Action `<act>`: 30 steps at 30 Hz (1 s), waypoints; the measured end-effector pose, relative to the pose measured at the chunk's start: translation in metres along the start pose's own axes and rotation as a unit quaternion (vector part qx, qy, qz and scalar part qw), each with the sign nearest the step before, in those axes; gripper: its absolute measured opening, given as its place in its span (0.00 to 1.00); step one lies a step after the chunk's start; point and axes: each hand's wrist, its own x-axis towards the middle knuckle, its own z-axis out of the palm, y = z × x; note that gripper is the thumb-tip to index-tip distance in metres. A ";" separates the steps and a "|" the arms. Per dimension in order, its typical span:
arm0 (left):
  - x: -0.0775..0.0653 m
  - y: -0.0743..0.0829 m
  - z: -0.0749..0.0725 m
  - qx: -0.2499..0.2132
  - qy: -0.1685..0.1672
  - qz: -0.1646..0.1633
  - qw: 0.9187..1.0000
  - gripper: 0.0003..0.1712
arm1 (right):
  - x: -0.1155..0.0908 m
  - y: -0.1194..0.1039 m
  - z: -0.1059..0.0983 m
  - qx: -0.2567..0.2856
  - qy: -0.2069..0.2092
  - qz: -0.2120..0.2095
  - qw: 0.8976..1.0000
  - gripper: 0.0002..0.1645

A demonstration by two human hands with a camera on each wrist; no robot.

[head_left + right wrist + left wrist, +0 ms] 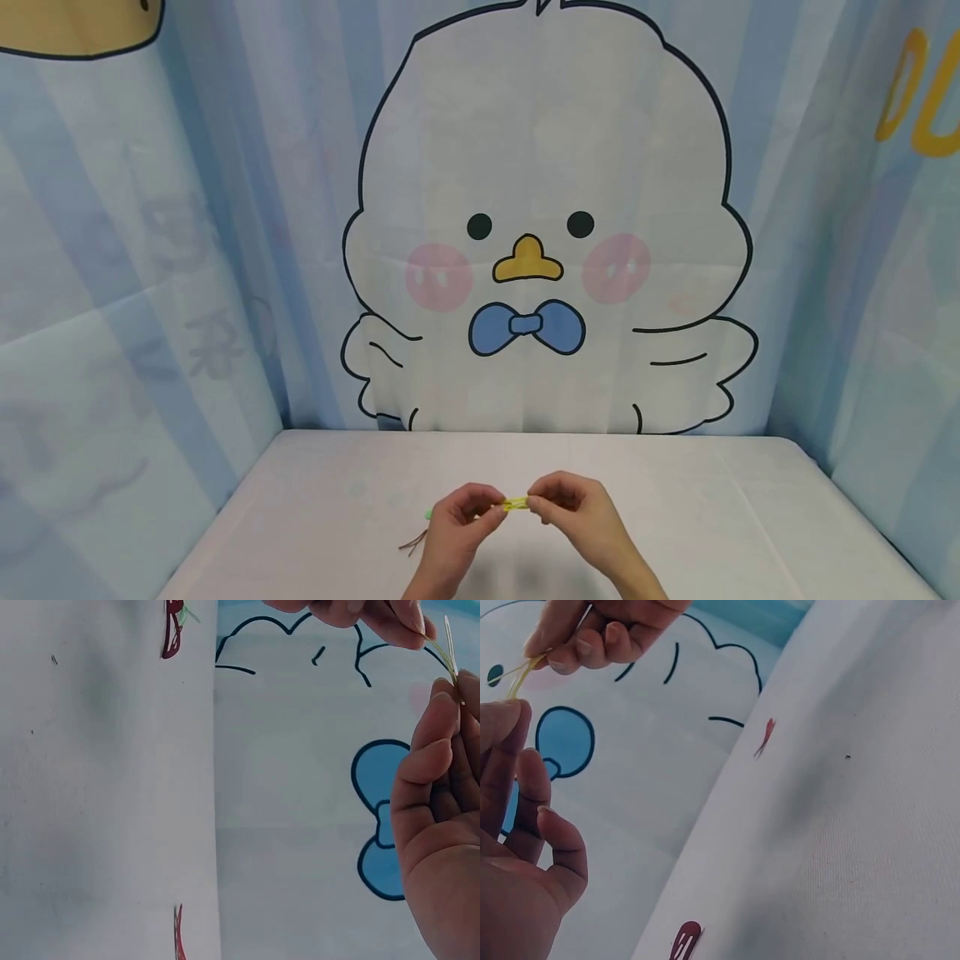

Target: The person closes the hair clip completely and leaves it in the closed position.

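A yellow snap hair clip (515, 504) is held up between the two hands over the table. My left hand (457, 525) pinches one end of it between thumb and fingers. At its other end, my right hand (581, 521) pinches likewise. Seen edge-on in the right wrist view, the clip (452, 656) shows its thin strips spread apart. Fingertips cover both its ends. Just left of the left hand, a dark brown hair clip (412, 543) and a bit of something green (428, 514) lie partly hidden by that hand.
A white cloth-covered table (750, 517) spreads below the hands. In the left wrist view a dark red snap clip (685, 941) and a smaller red clip (766, 738) lie on it. Behind stands a curtain (540, 167) printed with a cartoon bird.
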 end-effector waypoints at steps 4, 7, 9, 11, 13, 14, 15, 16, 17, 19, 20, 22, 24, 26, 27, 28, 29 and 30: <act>0.000 -0.001 0.000 0.009 -0.008 -0.006 1.000 0.12 | -0.001 0.001 0.002 0.001 0.011 0.008 1.000 0.09; -0.001 -0.001 -0.001 0.012 -0.024 -0.012 1.000 0.14 | -0.003 0.003 0.004 0.004 0.026 0.014 1.000 0.08; -0.001 -0.001 -0.003 0.012 -0.036 -0.018 0.999 0.15 | -0.004 0.006 0.006 0.005 0.038 0.021 0.999 0.08; -0.001 -0.003 -0.004 0.015 -0.043 -0.022 0.999 0.15 | -0.005 0.010 0.008 0.009 0.048 0.028 0.998 0.08; -0.001 -0.004 -0.003 0.025 -0.042 -0.021 0.999 0.15 | -0.006 0.012 0.011 0.013 0.055 0.032 0.998 0.07; -0.001 -0.004 -0.003 0.031 -0.039 -0.019 0.999 0.15 | -0.006 0.013 0.012 0.014 0.056 0.032 0.998 0.07; -0.001 -0.004 -0.003 0.036 -0.035 -0.017 0.999 0.15 | -0.006 0.013 0.013 0.016 0.057 0.030 0.998 0.07; -0.002 -0.003 -0.002 0.039 -0.031 -0.014 0.999 0.15 | -0.006 0.014 0.014 0.017 0.057 0.029 0.998 0.07; -0.002 -0.003 -0.001 0.044 -0.026 -0.010 0.999 0.15 | -0.006 0.013 0.014 0.016 0.057 0.027 0.998 0.07; -0.002 -0.001 0.000 0.043 -0.021 -0.005 0.999 0.15 | -0.007 0.012 0.015 0.015 0.057 0.022 0.998 0.08; -0.002 0.000 0.000 0.042 -0.019 -0.005 0.999 0.15 | -0.007 0.012 0.015 0.014 0.057 0.020 0.998 0.08; -0.002 0.000 0.000 0.041 -0.016 -0.002 0.999 0.15 | -0.007 0.012 0.015 0.014 0.056 0.018 0.998 0.08; -0.002 -0.001 -0.001 0.041 -0.014 0.000 0.999 0.15 | -0.007 0.011 0.016 0.014 0.053 0.020 0.998 0.08; -0.002 -0.002 -0.001 0.043 -0.012 0.000 0.999 0.14 | -0.008 0.012 0.016 0.013 0.051 0.023 0.998 0.07; -0.003 -0.002 -0.001 0.044 -0.011 0.001 0.999 0.14 | -0.008 0.012 0.016 0.010 0.051 0.024 0.998 0.07; -0.003 -0.002 -0.002 0.046 -0.010 0.001 0.999 0.14 | -0.008 0.012 0.017 0.008 0.050 0.027 0.998 0.07; -0.003 -0.002 -0.002 0.049 -0.009 0.000 0.999 0.13 | -0.008 0.012 0.017 0.003 0.050 0.027 0.998 0.07; -0.003 -0.002 -0.002 0.052 -0.008 0.000 0.999 0.13 | -0.008 0.012 0.018 -0.003 0.051 0.027 0.998 0.07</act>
